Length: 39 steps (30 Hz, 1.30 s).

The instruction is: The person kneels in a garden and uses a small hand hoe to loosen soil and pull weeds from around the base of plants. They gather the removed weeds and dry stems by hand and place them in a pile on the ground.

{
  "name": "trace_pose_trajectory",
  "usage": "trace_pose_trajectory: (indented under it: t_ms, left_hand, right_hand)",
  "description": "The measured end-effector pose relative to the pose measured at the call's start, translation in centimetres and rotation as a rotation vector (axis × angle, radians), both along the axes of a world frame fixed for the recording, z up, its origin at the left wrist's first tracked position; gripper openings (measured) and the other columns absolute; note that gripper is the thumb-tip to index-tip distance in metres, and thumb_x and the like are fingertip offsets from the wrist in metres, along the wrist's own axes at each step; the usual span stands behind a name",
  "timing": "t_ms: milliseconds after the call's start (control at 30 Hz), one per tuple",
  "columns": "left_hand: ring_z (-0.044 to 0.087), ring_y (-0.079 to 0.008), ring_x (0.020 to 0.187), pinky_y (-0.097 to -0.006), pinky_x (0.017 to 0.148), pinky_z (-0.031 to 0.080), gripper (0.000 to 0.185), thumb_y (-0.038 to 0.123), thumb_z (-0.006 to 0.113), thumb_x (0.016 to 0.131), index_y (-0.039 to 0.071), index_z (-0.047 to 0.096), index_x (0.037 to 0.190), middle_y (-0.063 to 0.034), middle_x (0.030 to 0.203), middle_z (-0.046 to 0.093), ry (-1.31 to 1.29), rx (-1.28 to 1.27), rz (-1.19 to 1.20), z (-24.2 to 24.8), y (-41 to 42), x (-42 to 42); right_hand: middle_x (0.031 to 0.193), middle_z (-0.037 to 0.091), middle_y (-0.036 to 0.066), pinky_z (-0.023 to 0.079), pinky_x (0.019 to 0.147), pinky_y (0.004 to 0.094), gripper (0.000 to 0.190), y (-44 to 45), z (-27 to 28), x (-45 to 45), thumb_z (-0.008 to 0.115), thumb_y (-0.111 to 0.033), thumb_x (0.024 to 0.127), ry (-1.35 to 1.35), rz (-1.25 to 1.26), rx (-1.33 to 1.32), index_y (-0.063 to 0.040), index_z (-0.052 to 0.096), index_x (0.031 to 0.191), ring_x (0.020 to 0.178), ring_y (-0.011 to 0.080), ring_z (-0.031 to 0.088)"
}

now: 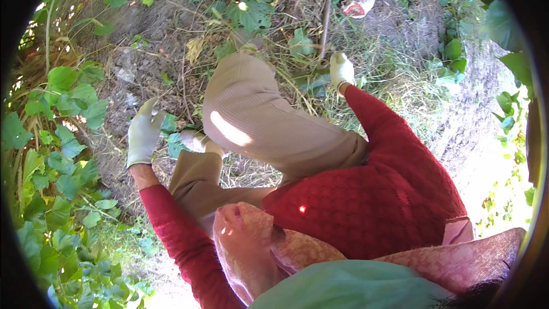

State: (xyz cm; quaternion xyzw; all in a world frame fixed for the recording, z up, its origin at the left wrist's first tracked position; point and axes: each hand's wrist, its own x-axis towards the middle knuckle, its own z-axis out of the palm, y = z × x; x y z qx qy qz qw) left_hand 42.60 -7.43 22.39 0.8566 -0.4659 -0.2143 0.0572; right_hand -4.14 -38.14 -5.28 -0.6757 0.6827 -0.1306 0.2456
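My left hand point(146, 133), in a pale work glove, is held over bare soil at the left, its fingers slightly apart and nothing visible in them. Low green leaves point(169, 124) are just right of its fingertips. My right hand point(342, 70), also in a pale glove, is beyond my raised knee, over grass. Its fingers look curled, and their inner side is hidden, so I cannot tell whether they hold anything. A thin brown woody stem point(327, 13) comes down close to the left of this hand. Broad leaves point(301, 43) grow beside the stem.
Leafy vines point(64, 159) line the left side, and more foliage point(506, 25) hangs at the right. A clear plastic wrapper with red on it point(360, 2) lies on the soil at the top. My bent legs in beige trousers point(266, 120) take up the middle.
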Motion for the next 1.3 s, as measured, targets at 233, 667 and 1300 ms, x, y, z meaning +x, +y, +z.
trace_pose_trajectory:
  t_ms: [233, 667, 1300]
  left_hand:
    - [0.071, -0.0355, 0.107, -0.0446, 0.09, 0.056, 0.046, 0.027, 0.07, 0.094, 0.01, 0.063, 0.136, -0.0198, 0.119, 0.073, 0.056, 0.027, 0.056, 0.2, -0.4, -0.5]
    - [0.067, -0.0383, 0.101, -0.0497, 0.089, 0.051, 0.041, 0.024, 0.068, 0.093, 0.01, 0.059, 0.13, -0.0155, 0.108, 0.068, -0.073, 0.0, -0.067, -0.3, 0.1, -0.5]
    - [0.063, -0.0364, 0.11, -0.0487, 0.095, 0.049, 0.043, 0.023, 0.068, 0.091, 0.008, 0.057, 0.129, -0.0157, 0.112, 0.067, -0.07, -0.014, -0.034, -17.7, 2.5, 10.6]
  right_hand:
    - [0.112, 0.073, 0.021, 0.054, 0.093, 0.0474, 0.041, -10.2, -2.7, 6.0, 0.064, -0.038, 0.09, 0.1, 0.248, 0.14, -0.009, 0.072, 0.118, 0.108, 0.0389, 0.069]
    - [0.094, 0.076, 0.017, 0.057, 0.078, 0.04, 0.026, -14.1, -15.6, 3.2, 0.076, -0.016, 0.083, -0.107, -0.101, 0.255, 0.0, 0.074, 0.103, 0.088, 0.0301, 0.075]
    - [0.074, 0.06, -0.001, 0.04, 0.044, 0.0243, 0.02, 2.1, 6.3, 6.5, 0.069, -0.009, 0.09, -0.149, -0.046, 0.478, -0.004, 0.067, 0.11, 0.053, 0.0073, 0.054]
